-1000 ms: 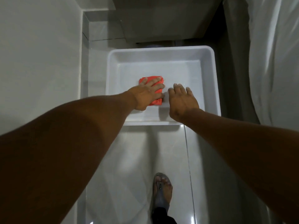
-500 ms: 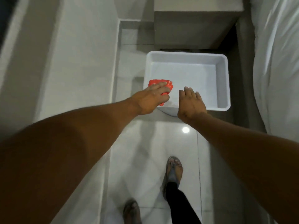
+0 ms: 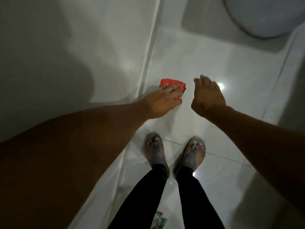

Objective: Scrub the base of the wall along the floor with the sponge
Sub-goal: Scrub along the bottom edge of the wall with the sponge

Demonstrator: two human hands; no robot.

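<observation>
A red sponge [image 3: 166, 83] is held in my left hand [image 3: 162, 101], whose fingers are closed over it. It hangs just right of the line where the pale wall [image 3: 66, 55] meets the white tiled floor [image 3: 206, 55]; whether it touches either surface I cannot tell. The base of the wall [image 3: 149, 52] runs as a light strip from the top middle down towards the lower left. My right hand [image 3: 208, 95] hovers a little to the right of the sponge, fingers loosely curled, with nothing in it.
My two feet in grey sandals [image 3: 156, 150] and black trousers stand on the floor below the hands. A round white fixture [image 3: 264, 15] with a raised base sits at the top right. A green scrap [image 3: 159, 221] lies by the bottom edge.
My left hand lifted the sponge out of the white tub and carried it left to the wall's base. The view swung down; the tub is out of sight and both feet show.
</observation>
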